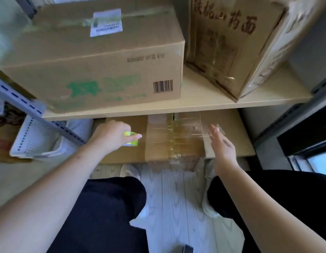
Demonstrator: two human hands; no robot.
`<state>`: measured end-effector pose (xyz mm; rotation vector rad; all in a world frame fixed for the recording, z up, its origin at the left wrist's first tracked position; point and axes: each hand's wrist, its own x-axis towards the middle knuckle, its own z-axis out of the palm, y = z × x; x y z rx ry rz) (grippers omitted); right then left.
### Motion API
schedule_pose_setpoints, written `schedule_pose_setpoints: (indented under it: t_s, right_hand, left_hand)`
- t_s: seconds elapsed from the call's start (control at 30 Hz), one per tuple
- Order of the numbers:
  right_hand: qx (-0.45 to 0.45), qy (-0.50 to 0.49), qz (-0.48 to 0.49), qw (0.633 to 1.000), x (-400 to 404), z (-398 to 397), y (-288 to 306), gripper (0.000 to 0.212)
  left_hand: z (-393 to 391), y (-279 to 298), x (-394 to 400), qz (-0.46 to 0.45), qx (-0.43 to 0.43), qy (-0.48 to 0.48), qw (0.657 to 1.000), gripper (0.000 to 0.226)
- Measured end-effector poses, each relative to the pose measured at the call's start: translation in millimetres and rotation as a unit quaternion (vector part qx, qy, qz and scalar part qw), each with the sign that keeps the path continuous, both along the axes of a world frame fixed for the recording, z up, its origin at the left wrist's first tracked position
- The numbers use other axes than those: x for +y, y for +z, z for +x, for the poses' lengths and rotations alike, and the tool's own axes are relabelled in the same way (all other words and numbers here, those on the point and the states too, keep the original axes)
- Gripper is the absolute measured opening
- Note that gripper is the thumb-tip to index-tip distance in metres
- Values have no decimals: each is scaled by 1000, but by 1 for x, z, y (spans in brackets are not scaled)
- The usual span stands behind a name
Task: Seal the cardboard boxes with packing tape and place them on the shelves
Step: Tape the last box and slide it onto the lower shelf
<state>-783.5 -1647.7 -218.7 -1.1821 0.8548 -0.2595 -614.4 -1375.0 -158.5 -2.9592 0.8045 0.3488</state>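
The left hand [111, 136] grips a green tape roll [131, 138], index finger stretched along it, over the box [158, 141] on the lower shelf [229, 141]. The right hand [221, 145] is spread wide with straight fingers near the clear tape [186, 132] stretched across the box top; contact is unclear. Two more boxes [96, 66] sit on the upper shelf [204, 99].

On the left upper-shelf box [96, 70] we read "20200427 01:22 E1S", approx., plus a barcode [162, 86]; its white label [106, 21] is too blurred. The right box [229, 44] shows "铁棍山药面", probably.
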Motion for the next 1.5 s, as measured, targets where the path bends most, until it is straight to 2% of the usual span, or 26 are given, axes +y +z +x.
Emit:
schedule_pose_setpoints:
  t_s: [0.1,0.2,0.3,0.37,0.43,0.47,0.53,0.6,0.67,0.73,0.77,0.8,0.83,0.9,0.93,0.97,1.03,1.1,1.17,1.23,1.3,1.37,1.43,1.5]
  right_hand:
    - [3,-31,25,999,-8,24,-10,26]
    - [16,-78,67,995,-13,31,-28,22]
    - [21,-71,101,992,-10,31,-43,34]
    - [28,-59,106,992,-9,31,-40,40]
    - [33,-50,94,994,-13,34,-33,42]
    - [31,-50,84,995,-16,35,-30,42]
    - [19,-36,48,998,-22,42,-27,44]
    - [7,-19,22,1000,-26,54,-27,44]
    - [9,-12,26,1000,-29,67,-31,37]
    - [10,-27,44,999,-34,78,-37,29]
    - [11,-32,49,998,-36,84,-40,27]
    - [15,-34,51,998,-38,89,-43,26]
    - [23,-36,49,998,-40,92,-46,27]
    - [49,-40,38,997,-44,99,-55,37]
    - [68,-41,32,996,-45,101,-62,40]
    - [90,-41,25,995,-44,102,-68,41]
    - [170,-19,-4,985,-39,106,-76,44]
    - [248,47,-63,966,-35,110,-75,48]
    - [263,111,-80,955,-41,116,-71,55]
    - [296,170,-88,936,-55,113,-65,53]
    - [347,175,-170,906,-66,110,-60,44]
    - [343,80,-268,897,-65,112,-57,37]
    - [310,77,-342,884,-40,126,-51,50]
    - [300,183,-401,846,-10,134,-57,77]
  left_hand:
    - [18,-18,-5,-59,16,-4,998,56]
    - [27,-37,-6,-129,149,38,980,56]
    - [34,-54,-1,-183,309,133,924,48]
    - [32,-53,1,-190,411,183,873,58]
    - [36,-49,3,-223,454,205,838,77]
    - [39,-46,3,-232,443,202,842,87]
    - [46,-41,-1,-217,364,180,888,89]
    - [53,-40,-7,-144,236,189,942,91]
    - [55,-45,-15,-51,143,181,972,101]
    - [58,-51,-25,36,83,148,985,90]
    - [61,-53,-27,53,68,138,987,72]
    - [68,-58,-26,44,67,145,986,56]
    - [75,-65,-25,45,70,152,985,53]
    - [82,-76,-28,78,85,126,985,56]
    - [84,-82,-30,66,92,127,985,55]
    - [84,-87,-33,46,95,125,987,59]
    - [86,-96,-40,-55,112,148,981,67]
    - [85,-96,-42,-78,157,147,973,65]
    - [84,-91,-43,-77,213,150,962,67]
    - [85,-89,-44,-92,252,154,951,68]
    - [84,-88,-45,-106,263,160,945,68]
    - [87,-93,-44,-88,243,153,954,67]
    - [90,-96,-47,-72,233,142,959,64]
    - [92,-98,-50,-57,243,133,959,55]
